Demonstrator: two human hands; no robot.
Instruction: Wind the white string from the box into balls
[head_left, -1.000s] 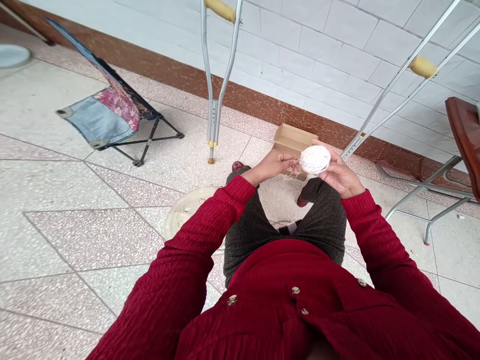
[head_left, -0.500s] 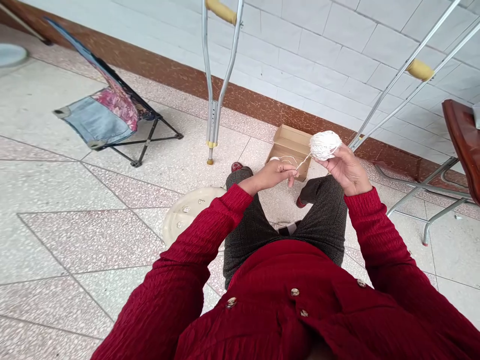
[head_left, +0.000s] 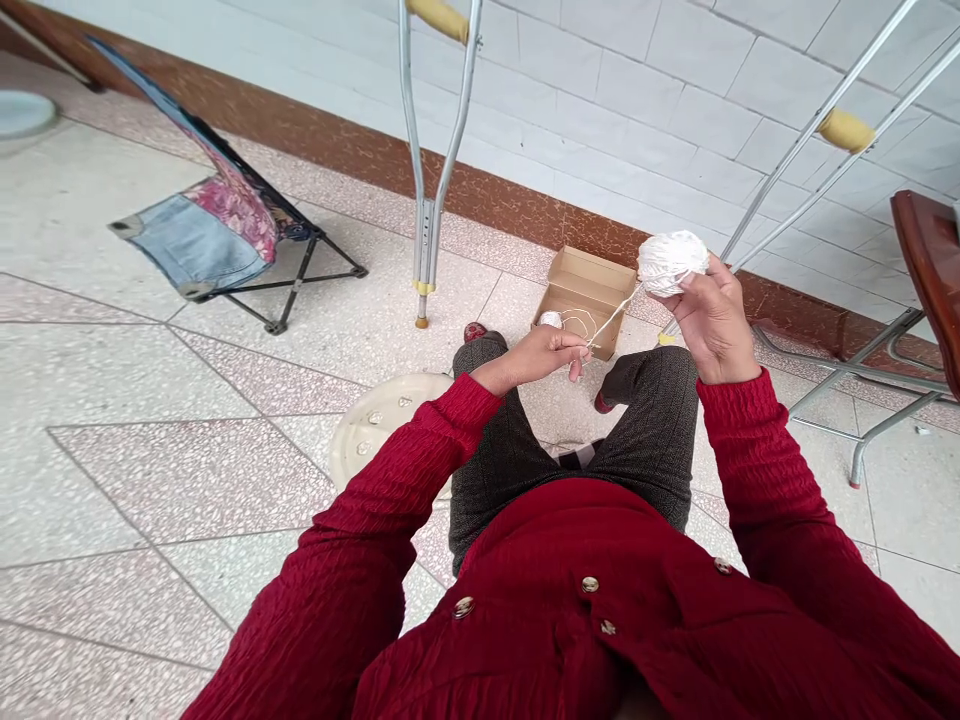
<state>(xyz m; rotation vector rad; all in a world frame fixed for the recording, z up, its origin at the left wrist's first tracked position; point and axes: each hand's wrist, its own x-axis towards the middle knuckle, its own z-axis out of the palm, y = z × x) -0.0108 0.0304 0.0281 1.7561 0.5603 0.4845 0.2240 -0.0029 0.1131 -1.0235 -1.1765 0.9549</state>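
My right hand [head_left: 712,315] is closed around a ball of white yarn [head_left: 671,262], held up at the right of my knees. A strand of yarn [head_left: 613,315] runs down from the ball to my left hand [head_left: 547,355], whose fingers pinch it. Behind the left hand, an open cardboard box [head_left: 581,290] sits on the floor near the wall. A small white ball [head_left: 550,319] lies in the box, partly hidden, with loose loops of yarn beside it.
A metal crutch [head_left: 426,240] leans at the wall ahead, and a second crutch [head_left: 795,150] stands to the right. On the left is a folding chair [head_left: 195,240]. A round cream plastic stool [head_left: 367,420] is beside my left leg. A brown chair [head_left: 930,290] stands far right.
My right hand has moved right and slightly up with the yarn ball, lengthening the strand between the hands. My left hand has shifted slightly left, and more of the small ball shows.
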